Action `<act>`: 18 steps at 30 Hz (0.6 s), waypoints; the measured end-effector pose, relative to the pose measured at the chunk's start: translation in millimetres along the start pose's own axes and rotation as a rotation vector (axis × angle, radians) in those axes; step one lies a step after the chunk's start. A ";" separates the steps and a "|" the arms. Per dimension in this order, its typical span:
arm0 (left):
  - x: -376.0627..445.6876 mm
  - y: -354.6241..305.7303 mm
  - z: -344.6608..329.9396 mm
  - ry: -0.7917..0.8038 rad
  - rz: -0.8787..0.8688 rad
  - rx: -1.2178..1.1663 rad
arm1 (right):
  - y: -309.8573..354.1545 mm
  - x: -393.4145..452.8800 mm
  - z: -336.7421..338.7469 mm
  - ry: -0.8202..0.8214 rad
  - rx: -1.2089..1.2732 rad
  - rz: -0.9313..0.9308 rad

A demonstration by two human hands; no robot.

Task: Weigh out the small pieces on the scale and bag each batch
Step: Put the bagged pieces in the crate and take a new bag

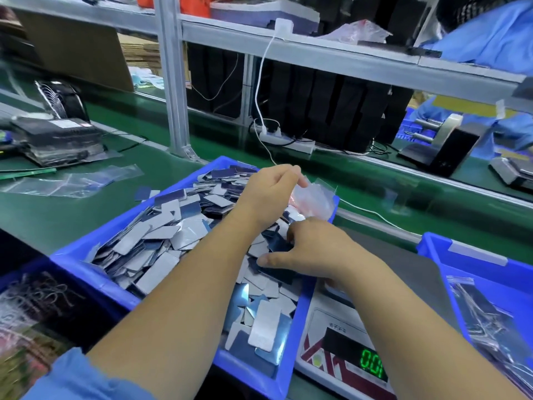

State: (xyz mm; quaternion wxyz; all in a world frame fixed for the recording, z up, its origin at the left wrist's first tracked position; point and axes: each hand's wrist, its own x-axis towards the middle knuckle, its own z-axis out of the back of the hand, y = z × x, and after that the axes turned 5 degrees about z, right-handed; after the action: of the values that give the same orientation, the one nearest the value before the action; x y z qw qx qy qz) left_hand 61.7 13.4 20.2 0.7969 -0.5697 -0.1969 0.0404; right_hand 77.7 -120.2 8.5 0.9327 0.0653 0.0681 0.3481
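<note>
A blue bin (95, 272) in the middle holds a heap of small flat rectangular pieces (161, 241), grey on one side and dark blue on the other. My left hand (268, 192) hovers over the bin's far right corner and pinches a small clear plastic bag (314, 197). Just below it, my right hand (314, 249) grips a bunch of dark blue pieces (277, 246) above the heap. To the right of the bin sits the scale (340, 356) with a dark pan (403, 264) and a green lit display (372, 365).
Another blue bin (467, 255) at the right holds filled clear bags (490, 319). Empty clear bags (72, 183) lie on the green belt at left. A metal post (173, 82), a power strip (288, 140) with cables, and a tape dispenser (444, 142) stand behind.
</note>
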 end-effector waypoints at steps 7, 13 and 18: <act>1.4 -2.7 -0.4 -0.019 -0.005 -0.032 | 21.5 10.3 -5.0 0.031 0.256 -0.073; 1.0 -2.3 0.7 -0.018 -0.033 -0.040 | 20.7 11.7 -4.3 0.053 0.428 -0.160; 2.4 -1.9 3.0 -0.100 -0.078 -0.108 | 18.5 18.4 0.6 -0.006 0.771 -0.277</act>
State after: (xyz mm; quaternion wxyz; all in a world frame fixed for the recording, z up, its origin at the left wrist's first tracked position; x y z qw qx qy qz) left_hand 62.5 16.2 23.5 0.7552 -0.6009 -0.2607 0.0271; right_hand 79.8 -94.2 10.8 0.8780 0.4015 0.1990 0.1681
